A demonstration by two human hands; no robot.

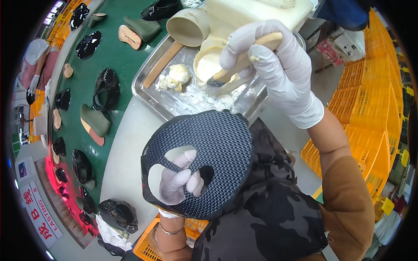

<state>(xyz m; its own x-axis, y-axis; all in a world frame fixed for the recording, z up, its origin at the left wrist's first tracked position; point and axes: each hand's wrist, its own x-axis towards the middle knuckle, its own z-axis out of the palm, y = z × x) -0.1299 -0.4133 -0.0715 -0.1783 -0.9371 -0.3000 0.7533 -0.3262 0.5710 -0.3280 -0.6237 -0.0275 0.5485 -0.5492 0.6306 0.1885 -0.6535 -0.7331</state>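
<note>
My gloved left hand (174, 185) holds a dark grey woven shoe upper (217, 152) from behind, its fingers showing through the upper's cut-out openings and curled at a strap between them. Above a metal tray, my gloved right hand (278, 74) grips a brush (237, 68) by its wooden handle. The brush's bristle end rests at a small tub of white paste (208, 65), smeared at its rim. A clump of dried whitish paste (176, 76) lies in the tray (138, 87), next to a flat wooden stick (163, 65).
A beige cup (187, 28) lies tipped at the tray's far side, near a large whitish container (261, 11). To the left, a green conveyor (124, 82) carries green shoe lasts (96, 121) and black uppers (106, 89). Orange crates (357, 104) stand right; a co-worker (37, 65) is far left.
</note>
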